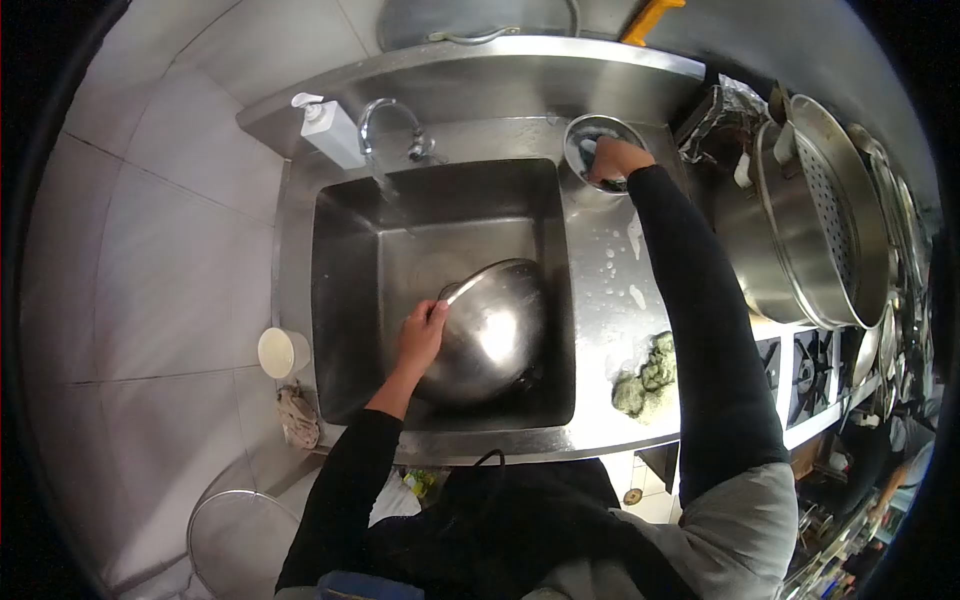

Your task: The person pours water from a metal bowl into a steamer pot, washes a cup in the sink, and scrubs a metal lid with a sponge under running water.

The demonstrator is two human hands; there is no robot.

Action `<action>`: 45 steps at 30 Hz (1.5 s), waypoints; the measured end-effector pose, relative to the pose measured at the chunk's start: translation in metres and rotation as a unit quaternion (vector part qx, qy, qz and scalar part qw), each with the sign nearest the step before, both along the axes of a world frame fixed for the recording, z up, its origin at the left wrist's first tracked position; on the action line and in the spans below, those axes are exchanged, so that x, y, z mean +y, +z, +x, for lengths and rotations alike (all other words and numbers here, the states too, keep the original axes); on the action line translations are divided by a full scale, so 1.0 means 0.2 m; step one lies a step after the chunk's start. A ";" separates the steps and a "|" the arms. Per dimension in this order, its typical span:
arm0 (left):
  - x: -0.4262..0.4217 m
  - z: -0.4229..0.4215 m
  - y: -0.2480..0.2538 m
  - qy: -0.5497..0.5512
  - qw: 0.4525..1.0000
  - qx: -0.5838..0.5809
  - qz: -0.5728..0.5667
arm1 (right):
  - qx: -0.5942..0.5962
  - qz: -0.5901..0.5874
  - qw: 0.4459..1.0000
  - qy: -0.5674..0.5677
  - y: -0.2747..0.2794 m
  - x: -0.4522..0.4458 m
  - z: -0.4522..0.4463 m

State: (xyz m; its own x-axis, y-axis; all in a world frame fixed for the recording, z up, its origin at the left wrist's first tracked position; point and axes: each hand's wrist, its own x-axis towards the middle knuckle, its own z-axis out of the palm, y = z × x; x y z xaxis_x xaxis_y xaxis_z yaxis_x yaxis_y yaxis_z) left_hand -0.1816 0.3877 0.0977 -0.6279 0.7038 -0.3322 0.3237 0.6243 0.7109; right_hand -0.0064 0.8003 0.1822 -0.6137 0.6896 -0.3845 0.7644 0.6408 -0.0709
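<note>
My left hand (422,338) is closed on the rim of a large round metal bowl (490,345), tilted inside the sink (345,300) with its shiny rounded side showing. Over on the right counter, my right hand (616,160) reaches into a small metal bowl (577,150). Its fingers look curled down inside; what they hold is hidden. Something pale and wet shows beside them. From the faucet (395,112), water runs into the sink.
A white pump bottle (332,132) stands by the faucet. Green scrubbing pads (648,380) lie on the wet right counter (605,270). Large steamer pots (800,220) stand right, beside a gas stove (812,370). A pale cup (283,352) and crumpled cloth (297,416) sit left.
</note>
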 end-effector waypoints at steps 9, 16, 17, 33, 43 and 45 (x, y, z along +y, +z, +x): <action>0.02 -0.03 0.03 0.009 0.999 0.031 -0.009 | 0.035 0.065 0.996 0.042 0.21 0.00 -0.06; 0.13 -0.10 -0.08 0.066 0.997 -0.027 0.017 | 0.390 -0.022 0.918 0.073 -0.06 -0.71 -0.22; 0.14 -0.10 -0.08 0.063 0.998 -0.026 0.019 | 0.390 -0.036 0.920 0.017 -0.26 -0.78 -0.25; 0.00 -0.05 -0.15 0.120 0.992 -0.027 -0.018 | 0.552 0.013 0.830 0.085 -0.47 -1.48 -0.21; 0.00 -0.04 -0.01 0.109 0.993 -0.017 -0.030 | 0.527 0.001 0.840 0.129 -0.66 -1.40 -0.22; 0.00 0.00 0.00 0.109 0.993 0.012 -0.033 | 0.472 -0.034 0.879 -0.054 -0.60 -1.20 -0.14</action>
